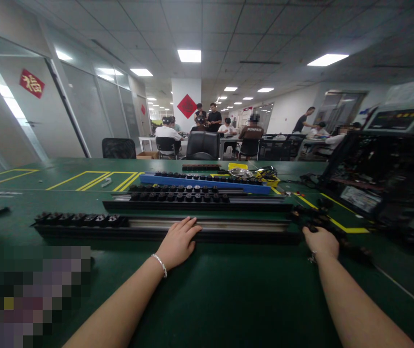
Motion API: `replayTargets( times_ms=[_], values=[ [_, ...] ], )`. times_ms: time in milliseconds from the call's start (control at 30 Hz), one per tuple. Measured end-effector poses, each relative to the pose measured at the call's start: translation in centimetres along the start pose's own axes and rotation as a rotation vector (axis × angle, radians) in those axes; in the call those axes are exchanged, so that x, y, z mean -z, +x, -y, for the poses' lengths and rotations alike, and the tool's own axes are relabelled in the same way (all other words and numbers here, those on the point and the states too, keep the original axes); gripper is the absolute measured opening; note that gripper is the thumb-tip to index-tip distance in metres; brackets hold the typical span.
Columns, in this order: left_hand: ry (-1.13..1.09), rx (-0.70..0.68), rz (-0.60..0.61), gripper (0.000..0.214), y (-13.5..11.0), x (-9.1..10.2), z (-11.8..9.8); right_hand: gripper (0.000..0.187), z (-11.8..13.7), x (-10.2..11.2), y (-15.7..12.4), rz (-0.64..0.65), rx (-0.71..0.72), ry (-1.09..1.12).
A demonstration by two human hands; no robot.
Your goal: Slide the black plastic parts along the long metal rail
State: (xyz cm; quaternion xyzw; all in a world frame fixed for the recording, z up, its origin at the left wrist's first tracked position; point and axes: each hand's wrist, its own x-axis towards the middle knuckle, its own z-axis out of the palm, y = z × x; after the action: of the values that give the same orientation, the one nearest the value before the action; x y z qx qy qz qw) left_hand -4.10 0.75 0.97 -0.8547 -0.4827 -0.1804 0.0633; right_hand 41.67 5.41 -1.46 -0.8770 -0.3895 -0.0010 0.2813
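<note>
A long black rail point(243, 237) with a pale metal channel lies crosswise on the green table, and several black socket-like modules point(80, 220) sit in its left end. My left hand point(178, 241) rests on the middle of this rail, its fingers stretched over the front edge and channel. Just past the right end, my right hand point(321, 244) has its fingers closed on a small dark part point(312, 228), whose shape I cannot make out. Around those fingers lie several more loose black parts point(355, 249), blurred and dark.
Behind lie a second black rail point(199, 206) with modules and a blue rail point(207, 182). A metal bowl point(241, 172), yellow tray point(238, 166) and cables stand farther back. An opened dark equipment case point(381, 169) stands at right. Several people sit or stand at far tables.
</note>
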Motion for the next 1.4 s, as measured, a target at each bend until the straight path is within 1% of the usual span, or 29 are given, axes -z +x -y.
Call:
replayTargets(
  times_ms=[100,200,267,367,433,467,533,567,600,633,700,767,800,900,1000,1067,1200,1267,1400],
  values=[
    [-0.004,0.003,-0.001,0.048,0.0,0.1,-0.1,0.053,0.1,-0.4,-0.1,-0.087,-0.030,0.046],
    [-0.010,0.002,0.000,0.048,-0.1,0.1,-0.2,0.058,0.4,-0.3,-0.6,-0.106,-0.061,0.096],
    [-0.019,0.002,-0.007,0.047,-0.1,0.3,-0.2,0.057,0.4,0.0,-0.9,-0.123,-0.064,0.128],
    [-0.048,0.007,-0.056,0.040,0.0,0.6,0.0,0.051,0.3,0.9,-1.5,-0.208,-0.021,0.169],
    [-0.045,0.058,-0.145,0.034,0.1,1.1,0.6,0.048,0.7,1.5,-2.1,-0.283,0.082,0.182],
    [-0.022,0.115,-0.216,0.032,0.2,1.4,1.0,0.047,1.1,1.8,-2.5,-0.319,0.160,0.186],
    [0.048,0.301,-0.370,0.031,0.4,2.2,2.1,0.045,2.7,2.1,-3.8,-0.368,0.343,0.206],
    [0.087,0.413,-0.422,0.033,0.3,2.6,2.8,0.045,3.8,2.1,-4.7,-0.348,0.436,0.208],
    [0.119,0.516,-0.433,0.037,0.2,3.1,3.5,0.044,5.0,2.0,-5.8,-0.293,0.538,0.197],
    [0.149,0.604,-0.415,0.039,0.0,3.5,4.3,0.043,6.3,1.7,-7.0,-0.229,0.636,0.185],
    [0.209,0.738,-0.346,0.044,-0.5,4.3,6.0,0.043,8.6,0.9,-9.3,-0.118,0.812,0.162],
    [0.256,0.839,-0.281,0.047,-1.3,5.1,7.6,0.042,10.3,0.1,-11.2,-0.029,0.908,0.116],
    [0.274,0.891,-0.257,0.048,-1.7,5.5,8.4,0.041,10.8,-0.2,-11.9,0.014,0.920,0.086],
    [0.291,0.998,-0.159,0.048,-2.7,6.5,10.1,0.041,11.3,-0.6,-12.9,0.068,0.897,0.036],
    [0.283,1.020,-0.055,0.046,-3.2,6.9,11.0,0.040,11.3,-0.3,-13.1,0.070,0.877,0.029],
    [0.280,1.016,-0.046,0.044,-3.3,7.0,11.3,0.039,11.5,-0.1,-13.2,0.058,0.836,0.036],
    [0.226,1.029,-0.070,0.045,-3.4,6.9,11.6,0.036,12.0,-0.4,-13.9,0.024,0.720,0.070],
    [0.195,1.025,-0.080,0.047,-3.5,6.9,11.8,0.036,12.1,-0.6,-14.1,0.005,0.708,0.088],
    [0.164,1.019,-0.095,0.050,-3.6,6.9,12.0,0.037,11.8,-0.9,-14.2,-0.031,0.733,0.103]
  ],
)
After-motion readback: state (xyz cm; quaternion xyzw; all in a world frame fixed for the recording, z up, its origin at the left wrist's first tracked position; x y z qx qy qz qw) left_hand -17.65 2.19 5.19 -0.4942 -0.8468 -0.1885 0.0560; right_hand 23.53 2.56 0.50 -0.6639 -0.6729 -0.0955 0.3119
